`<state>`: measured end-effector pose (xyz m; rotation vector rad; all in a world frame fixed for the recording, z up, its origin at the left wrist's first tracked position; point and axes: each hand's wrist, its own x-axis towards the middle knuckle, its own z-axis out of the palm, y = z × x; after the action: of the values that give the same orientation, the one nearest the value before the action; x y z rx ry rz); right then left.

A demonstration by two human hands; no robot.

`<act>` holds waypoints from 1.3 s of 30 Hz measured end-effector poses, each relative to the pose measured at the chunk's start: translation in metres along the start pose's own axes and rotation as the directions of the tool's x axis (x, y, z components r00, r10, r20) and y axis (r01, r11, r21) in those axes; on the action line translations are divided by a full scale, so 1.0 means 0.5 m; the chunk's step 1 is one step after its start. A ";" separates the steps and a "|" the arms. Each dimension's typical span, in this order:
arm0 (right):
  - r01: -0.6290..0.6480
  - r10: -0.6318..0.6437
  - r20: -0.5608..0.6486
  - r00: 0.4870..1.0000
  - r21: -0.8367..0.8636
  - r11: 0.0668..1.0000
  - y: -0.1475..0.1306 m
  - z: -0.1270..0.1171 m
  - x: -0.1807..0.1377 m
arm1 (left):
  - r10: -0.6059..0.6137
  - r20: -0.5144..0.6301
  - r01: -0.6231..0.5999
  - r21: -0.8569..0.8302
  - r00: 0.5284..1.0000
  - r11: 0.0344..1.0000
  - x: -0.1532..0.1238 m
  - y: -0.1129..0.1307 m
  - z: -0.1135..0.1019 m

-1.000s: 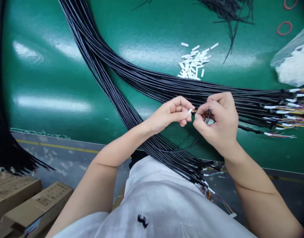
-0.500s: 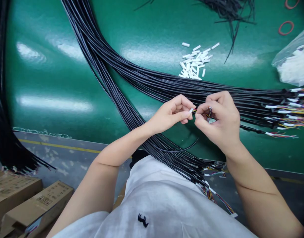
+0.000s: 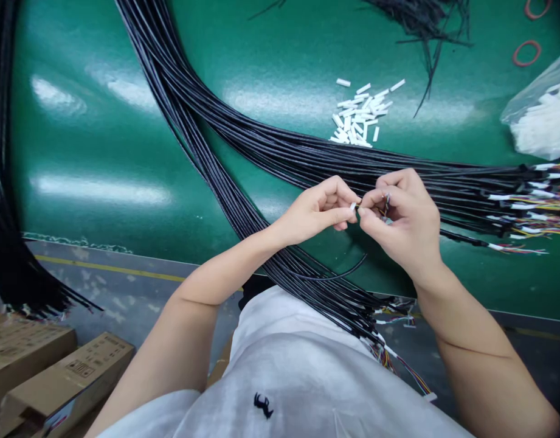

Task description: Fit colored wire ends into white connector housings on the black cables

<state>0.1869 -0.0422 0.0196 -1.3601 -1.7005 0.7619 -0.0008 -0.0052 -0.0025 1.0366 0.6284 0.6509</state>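
Between the thumb and fingers of my left hand [image 3: 323,204] sits a small white sleeve [image 3: 352,207], the same kind as the loose white pieces on the table. Thin coloured wires [image 3: 385,210] come out of its right side into my right hand [image 3: 405,222], which pinches them close to the sleeve. My fingertips nearly touch. Part of the wires is hidden in the right palm. Behind my hands runs a thick bundle of black cables [image 3: 280,143] with white-sleeved, multicoloured wire ends [image 3: 530,210] at the right. A second black cable bundle [image 3: 225,194] passes under my left forearm.
White tube pieces [image 3: 362,115] lie in a pile beyond the bundle. A clear bag of white pieces [image 3: 544,121], red rings [image 3: 526,53] and black strips [image 3: 421,24] are farther off. More black cables [image 3: 6,243] hang over the left edge, above cardboard boxes [image 3: 70,377].
My right hand has shifted very slightly left, towards the white sleeve. Both hands keep their pinch, and the surroundings look the same.
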 end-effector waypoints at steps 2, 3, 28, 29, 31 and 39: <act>-0.019 0.019 0.008 1.000 0.029 0.999 0.000 -0.001 0.001 | 0.001 0.000 -0.001 -0.009 1.000 1.000 0.001 -0.001 0.000; -0.031 0.030 0.010 0.999 0.043 0.999 0.000 -0.003 0.002 | 0.003 -0.003 -0.003 -0.017 1.000 1.000 0.001 0.000 0.000; -0.501 0.437 0.267 0.859 0.613 0.611 0.030 -0.019 0.023 | -0.070 -0.253 0.042 -0.116 0.965 0.992 0.007 0.032 0.011; -0.500 0.438 0.262 0.860 0.610 0.615 0.029 -0.019 0.023 | -0.068 -0.253 0.040 -0.114 0.965 0.993 0.007 0.032 0.011; -0.499 0.442 0.255 0.860 0.601 0.625 0.026 -0.019 0.024 | -0.067 -0.253 0.039 -0.111 0.965 0.993 0.006 0.033 0.011; -0.459 0.411 0.225 0.883 0.594 0.661 0.022 -0.016 0.020 | -0.063 -0.252 0.035 -0.114 0.966 0.993 0.006 0.031 0.010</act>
<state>0.1983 -0.0303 0.0163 -1.2460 -0.9824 1.5230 0.0021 -0.0001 0.0131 0.8398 0.8318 0.7736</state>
